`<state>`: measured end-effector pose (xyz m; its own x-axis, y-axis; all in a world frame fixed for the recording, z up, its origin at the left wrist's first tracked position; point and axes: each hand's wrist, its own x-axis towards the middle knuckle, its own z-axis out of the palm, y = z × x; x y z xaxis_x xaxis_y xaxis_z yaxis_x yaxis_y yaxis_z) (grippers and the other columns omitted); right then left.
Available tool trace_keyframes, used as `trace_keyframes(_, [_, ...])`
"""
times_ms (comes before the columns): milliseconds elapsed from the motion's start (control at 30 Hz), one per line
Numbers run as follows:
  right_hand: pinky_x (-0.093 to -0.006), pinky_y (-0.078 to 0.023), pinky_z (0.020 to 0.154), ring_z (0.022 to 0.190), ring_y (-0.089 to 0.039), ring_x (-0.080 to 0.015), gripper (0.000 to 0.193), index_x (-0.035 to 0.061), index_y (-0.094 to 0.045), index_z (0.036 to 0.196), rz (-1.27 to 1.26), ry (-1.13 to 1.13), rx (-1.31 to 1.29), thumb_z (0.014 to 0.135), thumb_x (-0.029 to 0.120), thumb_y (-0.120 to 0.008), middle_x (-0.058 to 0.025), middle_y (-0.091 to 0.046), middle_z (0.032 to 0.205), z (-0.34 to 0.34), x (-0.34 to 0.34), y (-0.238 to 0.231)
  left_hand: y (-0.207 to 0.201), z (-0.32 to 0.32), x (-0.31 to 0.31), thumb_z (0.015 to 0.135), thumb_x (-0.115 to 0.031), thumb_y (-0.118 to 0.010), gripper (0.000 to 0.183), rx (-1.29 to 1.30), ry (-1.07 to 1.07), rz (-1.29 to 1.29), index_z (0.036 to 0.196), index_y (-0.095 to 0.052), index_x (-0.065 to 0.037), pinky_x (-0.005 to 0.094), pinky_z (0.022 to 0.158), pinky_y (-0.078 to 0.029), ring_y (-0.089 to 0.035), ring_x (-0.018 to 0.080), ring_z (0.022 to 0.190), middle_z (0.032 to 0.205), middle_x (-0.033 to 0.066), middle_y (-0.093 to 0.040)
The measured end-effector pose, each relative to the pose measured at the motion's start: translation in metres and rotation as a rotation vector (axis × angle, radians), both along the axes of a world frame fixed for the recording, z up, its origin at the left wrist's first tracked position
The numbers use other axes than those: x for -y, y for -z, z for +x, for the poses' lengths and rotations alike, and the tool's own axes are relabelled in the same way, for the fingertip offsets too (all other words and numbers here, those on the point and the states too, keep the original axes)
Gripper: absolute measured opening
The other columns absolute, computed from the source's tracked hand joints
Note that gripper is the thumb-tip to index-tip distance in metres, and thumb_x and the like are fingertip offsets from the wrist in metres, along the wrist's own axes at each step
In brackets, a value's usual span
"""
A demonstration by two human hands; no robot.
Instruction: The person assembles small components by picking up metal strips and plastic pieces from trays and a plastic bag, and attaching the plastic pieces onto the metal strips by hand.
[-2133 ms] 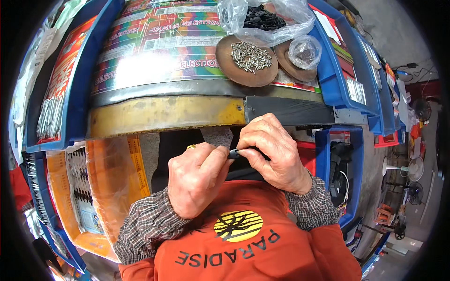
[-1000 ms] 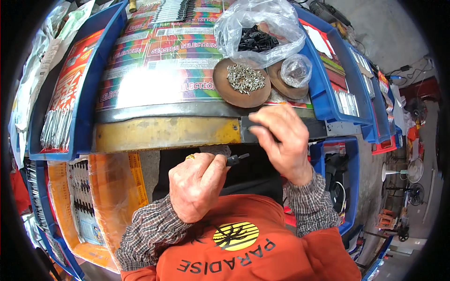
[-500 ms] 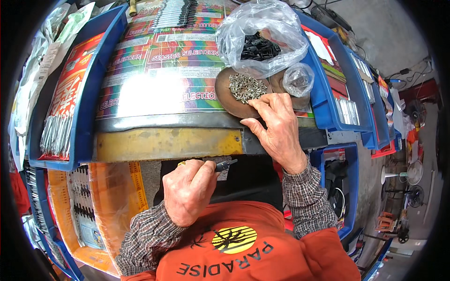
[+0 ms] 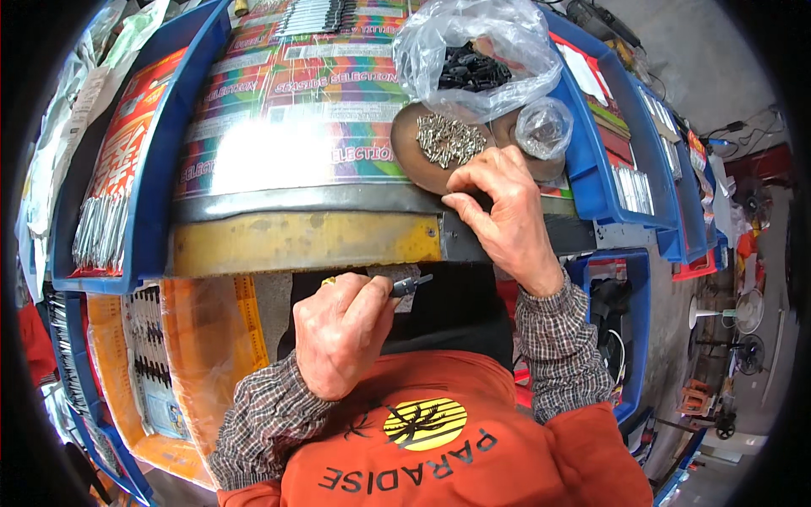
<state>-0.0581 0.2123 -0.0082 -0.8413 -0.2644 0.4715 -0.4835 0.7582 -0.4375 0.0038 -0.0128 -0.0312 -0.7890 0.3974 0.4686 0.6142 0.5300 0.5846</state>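
My left hand is closed around a small dark part, whose grey tip sticks out toward the right; the rest of it is hidden in the fist. Beyond it, over the table edge, my right hand has thumb and forefinger drawn close together. Whatever they hold, if anything, is too small to make out. Just past those fingertips lies a heap of small silvery metal pins or screws on a round brown dish. A clear plastic bag with black plastic pieces in it stands behind the dish.
A small clear bag lies beside the dish. Blue trays hold shiny metal pieces at left and right. Rows of metal parts lie at the table's far side. An orange-lined crate stands below left.
My right hand has drawn back slightly from the heap toward me, thumb and forefinger closer together. The left hand stays nearly in place, the dark part's tip turned a little.
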Motion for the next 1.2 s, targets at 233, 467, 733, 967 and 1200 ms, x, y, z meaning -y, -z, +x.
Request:
trace_keyframes(233, [-0.0374,-0.043,0.070,0.077,-0.053,-0.0263,0.009,0.0022,-0.061,0.079,-0.116,-0.006,0.042,0.073,0.000,-0.067,-0.0085,-0.057,0.077,0.016,0.007,0.000,-0.006,0.001,0.001,0.068,0.000,-0.073,0.024,0.081,0.027,0.023,0.087,-0.060,-0.004,0.0365,0.052,-0.046,-0.056,0.0270,0.061,0.071,0.0084,-0.054])
trace_keyframes(467, [-0.0333,-0.049,0.071,0.078,-0.060,-0.0229,0.014,0.0025,-0.062,0.082,-0.326,-0.231,0.080,0.072,-0.003,-0.070,-0.0060,-0.064,0.080,0.056,0.028,-0.001,-0.010,0.004,0.001,0.071,0.002,-0.073,0.021,0.144,0.031,0.052,0.089,-0.062,-0.003,0.0330,0.050,-0.044,-0.056,0.0227,0.056,0.068,0.0087,-0.055])
trace_keyframes(733, [-0.0370,-0.047,0.078,0.085,-0.059,-0.0256,0.016,0.0035,-0.060,0.085,-0.346,-0.249,0.108,0.073,-0.002,-0.070,-0.0074,-0.063,0.087,0.068,0.031,0.004,-0.015,0.006,-0.003,0.070,0.003,-0.072,0.022,0.130,0.063,0.034,0.089,-0.062,-0.003,0.0345,0.052,-0.044,-0.056,0.0251,0.058,0.069,0.0097,-0.055])
trace_keyframes(967, [-0.0372,-0.048,0.078,0.085,-0.060,-0.0262,0.014,0.0025,-0.061,0.084,-0.296,-0.218,0.029,0.074,0.000,-0.070,-0.0082,-0.064,0.089,0.072,0.031,0.008,-0.017,0.007,-0.007,0.069,0.003,-0.072,0.022,0.076,0.039,-0.013,0.088,-0.062,-0.002,0.0371,0.055,-0.046,-0.058,0.0277,0.062,0.071,0.0102,-0.056])
trace_keyframes(1200, [-0.0368,-0.055,0.070,0.088,-0.062,-0.0300,0.026,-0.0002,-0.061,0.092,-0.068,-0.230,-0.230,0.067,0.001,-0.070,-0.0123,-0.061,0.096,0.080,0.034,0.014,-0.016,0.008,-0.006,0.068,0.001,-0.072,0.024,0.019,0.034,-0.056,0.089,-0.062,-0.003,0.0368,0.056,-0.048,-0.059,0.0280,0.064,0.075,0.0096,-0.058])
